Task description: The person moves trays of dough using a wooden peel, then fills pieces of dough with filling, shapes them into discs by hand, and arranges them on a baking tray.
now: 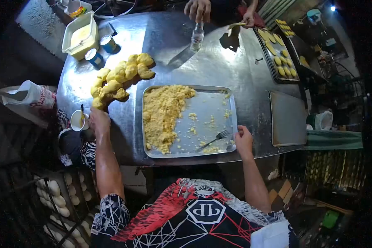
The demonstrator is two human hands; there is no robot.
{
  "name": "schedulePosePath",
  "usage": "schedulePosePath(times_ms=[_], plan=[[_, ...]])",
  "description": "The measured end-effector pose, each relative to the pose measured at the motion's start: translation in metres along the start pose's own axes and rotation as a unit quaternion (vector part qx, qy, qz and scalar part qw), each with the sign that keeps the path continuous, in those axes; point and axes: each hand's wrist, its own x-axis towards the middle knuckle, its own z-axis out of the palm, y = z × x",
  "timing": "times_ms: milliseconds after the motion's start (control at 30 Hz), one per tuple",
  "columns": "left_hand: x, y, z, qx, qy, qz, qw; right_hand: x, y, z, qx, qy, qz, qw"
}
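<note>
A metal tray [202, 107] lies in front of me, its left part heaped with yellow crumbly filling [163, 113]. A fork [214, 139] rests in its lower right. My right hand [244, 142] is at the tray's right edge, fingers bent around the rim. Beside the white cup [79, 120], my left hand [99, 120] is at the lowest of the yellow dough pieces [124, 72]; its fingers are bent and partly hidden, so what they hold is unclear. The cup has a utensil standing in it.
Across the table a person's hand [198, 9] is on a glass bottle [197, 38]; another hand [249, 18] holds a flat dough piece. Two cans [108, 43] and a rectangular tub [82, 37] stand back left. Right are a bare tray [288, 120] and a loaded tray [280, 62].
</note>
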Motion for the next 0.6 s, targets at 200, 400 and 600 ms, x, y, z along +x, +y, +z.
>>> schedulePosePath(times_ms=[200, 400, 600], plan=[[-0.099, 0.021, -0.024, -0.041, 0.046, -0.038, 0.997, 0.029, 0.016, 0.009, -0.051, 0.088, -0.126, 0.987], [-0.271, 0.104, -0.021, -0.623, -0.092, 0.052, 0.775, 0.005, -0.057, 0.002, 0.191, -0.226, -0.366, 0.882], [-0.342, 0.198, -0.026, -0.643, -0.097, 0.050, 0.758, 0.009, -0.083, 0.042, 0.336, -0.425, -0.343, 0.767]])
